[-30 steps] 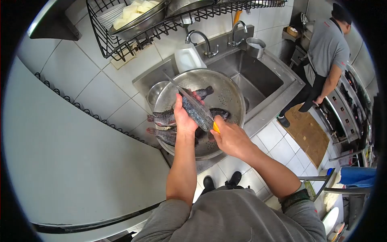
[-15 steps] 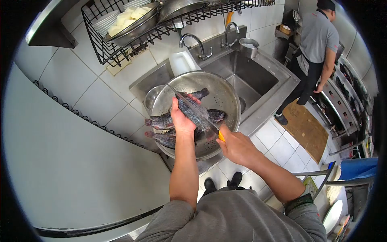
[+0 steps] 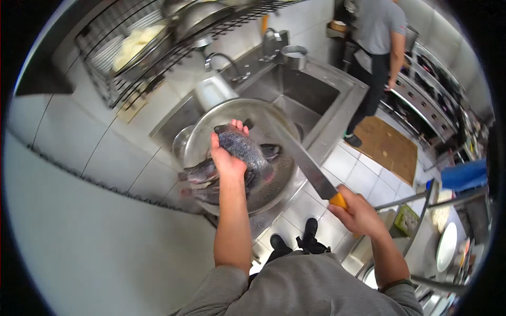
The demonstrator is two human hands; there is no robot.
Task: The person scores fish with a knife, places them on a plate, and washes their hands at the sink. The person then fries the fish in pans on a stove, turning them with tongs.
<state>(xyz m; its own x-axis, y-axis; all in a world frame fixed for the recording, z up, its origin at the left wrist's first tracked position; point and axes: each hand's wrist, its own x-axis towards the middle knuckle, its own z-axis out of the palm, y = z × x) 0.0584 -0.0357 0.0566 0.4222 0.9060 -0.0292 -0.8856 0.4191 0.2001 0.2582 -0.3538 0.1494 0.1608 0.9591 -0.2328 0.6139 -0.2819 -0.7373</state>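
Note:
A dark scaly fish lies across the palm of my left hand, whose fingers curl up around its far side. Under it is a wide metal colander, where more dark fish rest. To the right, my right hand is closed on the yellow handle of a large knife. The blade points up and left over the colander's right rim, apart from the fish in my left hand. Motion slightly blurs the blade tip.
Behind the colander are a metal sink, taps, a metal pot and a white container. A wire rack hangs above. A person stands at right near a stove. A brown mat lies on the floor.
The knife has come off the fish and swung right with my right hand. My left hand still holds the fish. The view has shifted, moving the sink and rack left.

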